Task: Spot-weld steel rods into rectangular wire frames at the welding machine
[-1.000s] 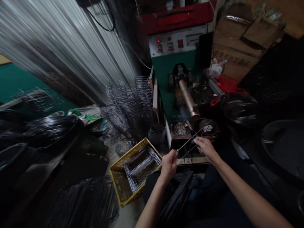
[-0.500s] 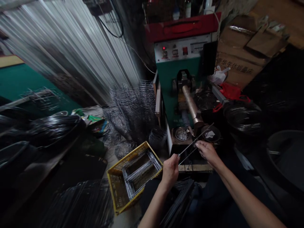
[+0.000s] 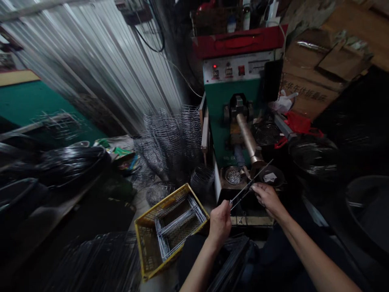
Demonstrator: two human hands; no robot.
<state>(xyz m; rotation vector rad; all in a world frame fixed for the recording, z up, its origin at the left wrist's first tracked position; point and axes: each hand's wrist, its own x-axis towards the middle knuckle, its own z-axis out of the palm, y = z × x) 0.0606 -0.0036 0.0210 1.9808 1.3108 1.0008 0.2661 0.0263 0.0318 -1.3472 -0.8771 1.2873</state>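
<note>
My left hand (image 3: 220, 222) is closed on the near end of a thin metal wire frame (image 3: 240, 195). My right hand (image 3: 267, 198) pinches the same frame farther along, and its far end sticks out up and to the right. The frame lies just below the electrode tip of a green spot welding machine (image 3: 217, 121), beneath its thick copper-coloured arm (image 3: 246, 136). I cannot tell whether frame and tip touch. A round dish of small shiny metal pieces (image 3: 233, 175) stands left of the tip, and a dark dish with a white scrap (image 3: 278, 176) to the right.
A yellow plastic crate (image 3: 140, 243) with several wire frames stands at my left. Behind it are stacked wire baskets (image 3: 165, 134). Cardboard boxes (image 3: 304, 89) and a red plastic bag (image 3: 299, 123) are at the right. Bundles of dark wires (image 3: 227, 263) lie by my lap.
The view has tilted slightly, so the surroundings sit a little lower and further right. Both hands still hold the wire frame, which has shifted only slightly under the machine's tip.
</note>
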